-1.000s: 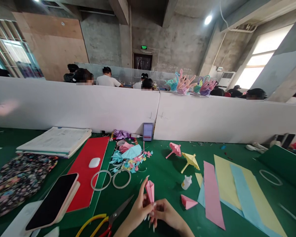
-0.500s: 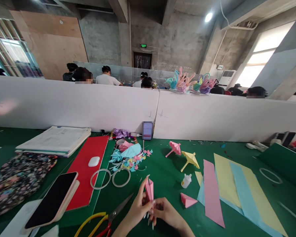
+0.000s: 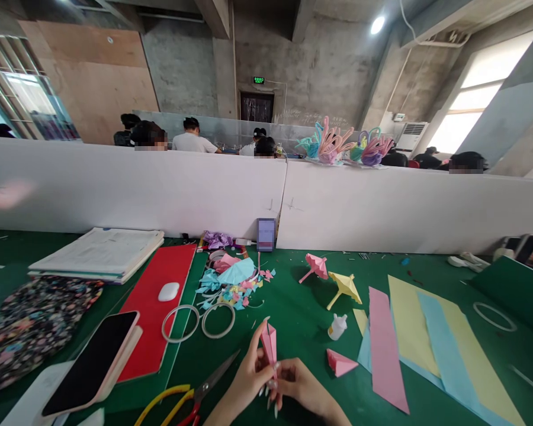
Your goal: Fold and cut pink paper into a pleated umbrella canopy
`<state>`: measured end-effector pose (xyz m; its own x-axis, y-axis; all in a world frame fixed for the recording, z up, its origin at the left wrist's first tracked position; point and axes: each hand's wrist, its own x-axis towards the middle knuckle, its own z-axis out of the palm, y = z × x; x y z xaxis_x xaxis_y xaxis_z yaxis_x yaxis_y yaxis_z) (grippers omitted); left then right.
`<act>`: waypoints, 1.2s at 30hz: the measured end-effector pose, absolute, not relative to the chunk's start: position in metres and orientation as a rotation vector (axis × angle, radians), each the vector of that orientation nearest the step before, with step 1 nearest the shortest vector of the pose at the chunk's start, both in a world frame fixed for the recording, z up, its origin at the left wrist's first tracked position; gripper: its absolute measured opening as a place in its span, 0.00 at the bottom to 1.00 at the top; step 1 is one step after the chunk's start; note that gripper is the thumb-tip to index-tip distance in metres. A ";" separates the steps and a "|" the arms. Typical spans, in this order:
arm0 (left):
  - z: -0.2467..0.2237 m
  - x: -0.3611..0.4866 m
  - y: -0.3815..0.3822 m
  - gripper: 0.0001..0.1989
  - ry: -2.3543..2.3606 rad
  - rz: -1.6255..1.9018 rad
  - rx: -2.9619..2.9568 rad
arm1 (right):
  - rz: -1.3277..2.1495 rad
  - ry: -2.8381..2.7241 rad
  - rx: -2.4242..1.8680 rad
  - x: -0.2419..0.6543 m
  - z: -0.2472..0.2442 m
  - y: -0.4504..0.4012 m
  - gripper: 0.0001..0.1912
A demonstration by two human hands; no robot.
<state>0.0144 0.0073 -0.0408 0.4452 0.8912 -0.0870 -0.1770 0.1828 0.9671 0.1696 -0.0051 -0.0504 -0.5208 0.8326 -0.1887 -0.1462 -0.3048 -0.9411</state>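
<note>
Lower centre of frame, over a green tabletop [image 3: 293, 313]: left hand [image 3: 252, 370] closed on a pink folded paper [image 3: 270, 342], gripping it along its side, the piece nearly upright and flaring toward its top; right hand [image 3: 295, 381] closed too, thumb and fingertips pinching the narrow lower end; the two hands' fingertips meet there, some hidden behind one another.

Left of the hands, at the bottom edge, scissors [image 3: 201, 392] with yellow and red handles, blades parted slightly and pointing up-right; above them, two pale rings [image 3: 233, 324] side by side; farther up, left of centre, a heap of paper scraps [image 3: 237, 273], blue, pink and yellow.

Right of the hands, a pink folded wedge [image 3: 340, 362]; above it, a small white bottle [image 3: 337, 326]; higher still, a yellow paper umbrella [image 3: 345, 286] and a pink paper umbrella [image 3: 316, 265], near each other; lower right, a pink paper strip [image 3: 386, 352] overlapping blue paper, beside yellow sheets [image 3: 408, 319].
</note>
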 end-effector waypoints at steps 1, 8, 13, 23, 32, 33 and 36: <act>-0.042 0.014 0.008 0.44 0.796 0.877 1.140 | 1.889 -1.257 -0.930 0.169 -0.050 -0.005 0.24; -0.042 0.015 0.007 0.43 0.809 0.890 1.127 | 1.873 -1.235 -0.973 0.168 -0.050 -0.007 0.22; -0.042 0.014 0.008 0.43 0.785 0.881 1.125 | 1.866 -1.217 -0.977 0.167 -0.049 -0.006 0.23; -0.044 0.013 0.008 0.38 0.801 0.885 1.175 | 1.867 -1.230 -0.971 0.167 -0.048 -0.006 0.22; -0.040 0.013 0.007 0.40 0.813 0.870 1.188 | 1.868 -1.246 -0.986 0.167 -0.043 -0.006 0.21; -0.040 0.013 0.006 0.40 0.814 0.868 1.183 | 1.866 -1.245 -0.989 0.167 -0.043 -0.006 0.21; -0.041 0.013 0.006 0.40 0.809 0.862 1.171 | 1.857 -1.243 -0.997 0.167 -0.043 -0.006 0.21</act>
